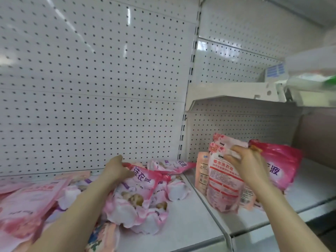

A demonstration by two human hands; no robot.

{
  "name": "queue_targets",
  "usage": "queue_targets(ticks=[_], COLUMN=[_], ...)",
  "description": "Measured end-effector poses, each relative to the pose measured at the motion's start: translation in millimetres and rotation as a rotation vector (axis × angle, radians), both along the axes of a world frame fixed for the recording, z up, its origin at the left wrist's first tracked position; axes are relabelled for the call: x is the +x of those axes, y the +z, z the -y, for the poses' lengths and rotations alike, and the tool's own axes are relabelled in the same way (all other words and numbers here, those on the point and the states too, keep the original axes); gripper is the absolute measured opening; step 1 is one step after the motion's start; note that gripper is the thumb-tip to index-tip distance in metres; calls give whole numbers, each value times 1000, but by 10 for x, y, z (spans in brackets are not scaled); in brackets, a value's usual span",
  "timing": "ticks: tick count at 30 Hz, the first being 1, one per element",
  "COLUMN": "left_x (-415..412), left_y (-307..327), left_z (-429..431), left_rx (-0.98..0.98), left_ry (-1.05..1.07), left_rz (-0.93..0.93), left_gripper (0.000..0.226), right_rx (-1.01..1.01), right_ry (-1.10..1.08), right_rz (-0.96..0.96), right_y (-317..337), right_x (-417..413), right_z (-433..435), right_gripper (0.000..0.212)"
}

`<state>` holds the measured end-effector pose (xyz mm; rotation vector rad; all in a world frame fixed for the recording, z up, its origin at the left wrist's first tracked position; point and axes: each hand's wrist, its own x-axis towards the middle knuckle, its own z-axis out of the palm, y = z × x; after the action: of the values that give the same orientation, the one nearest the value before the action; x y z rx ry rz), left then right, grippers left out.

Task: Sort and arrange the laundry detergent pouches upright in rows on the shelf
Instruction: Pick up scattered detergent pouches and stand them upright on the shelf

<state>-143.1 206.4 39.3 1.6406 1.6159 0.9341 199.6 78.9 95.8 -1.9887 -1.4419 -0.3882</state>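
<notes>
Left hand (116, 169) had its fingers curled over the top edge of a slumped pouch (138, 190) in the heap on the left part of the shelf (192, 220). The pouch's long axis ran from the hand toward the camera, leaning rather than standing. Right hand (245, 161) gripped the top of an upright pouch (223, 180), probably steadying it. That one stood to the right of the slumped pouch, across the shelf seam. The left hand was nearer the heap.

Above the heap of pouches (27, 200) the left bay is open all the way up the pegboard (91, 88). Its shelf (185, 224) is bare only at the front right, beside the rumpled pouch (138, 193). An upper shelf (236, 100) caps the right bay over the upright pouches (223, 182). The lower shelf (309, 188) there lies bare right of the tilted magenta pouch (283, 168).
</notes>
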Motion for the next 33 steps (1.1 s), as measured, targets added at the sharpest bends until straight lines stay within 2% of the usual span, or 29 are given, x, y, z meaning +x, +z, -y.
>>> queue_targets(ticks=[3, 5, 6, 8, 11, 12, 14, 17, 19, 21, 23, 25, 28, 30, 33], left_x=[65, 152, 192, 273, 394, 427, 468, 479, 499, 537, 577, 607, 686, 771, 901], left_y=[44, 103, 152, 268, 419, 438, 432, 407, 400, 360, 261, 116, -106, -228, -364], left_z=[179, 316, 386, 515, 697, 740, 795, 797, 764, 734, 671, 567, 427, 382, 309], left_rx=[35, 120, 171, 257, 332, 344, 348, 305, 304, 318, 333, 326, 296, 258, 222], left_ry=[-45, -125, -166, -248, -332, -346, -368, -381, -363, -339, -304, -280, -301, -338, -433], left_rz=[256, 399, 437, 482, 559, 571, 574, 558, 490, 395, 273, 95, -185, -308, -536], left_gripper=[85, 80, 77, 72, 68, 67, 69, 77, 78, 66, 48, 42, 51, 53, 57], right_rx=[82, 239, 283, 201, -169, -201, -139, -15, 100, 175, 203, 215, 166, 133, 165], right_ry=[-72, 50, 170, 405, 628, 668, 690, 698, 680, 620, 544, 464, 340, 281, 269], right_rz=[284, 377, 346, 163, -242, -390, -628, -716, -673, -615, -491, -352, -212, -160, -81], right_y=[12, 31, 39, 9, -85, -100, -70, 63, 226, 393, 497, 517, 294, 69, -118], right_x=[-9, -196, -361, -698, -973, -997, -965, -896, -864, -776, -615, -470, -305, -180, -71], right_z=[-89, -128, -133, -169, -278, -289, -251, -112, -16, 71, 141, 186, 147, 104, 88], right_gripper=[33, 37, 34, 28, 30, 26, 18, 11, 13, 14, 11, 9, 11, 14, 14])
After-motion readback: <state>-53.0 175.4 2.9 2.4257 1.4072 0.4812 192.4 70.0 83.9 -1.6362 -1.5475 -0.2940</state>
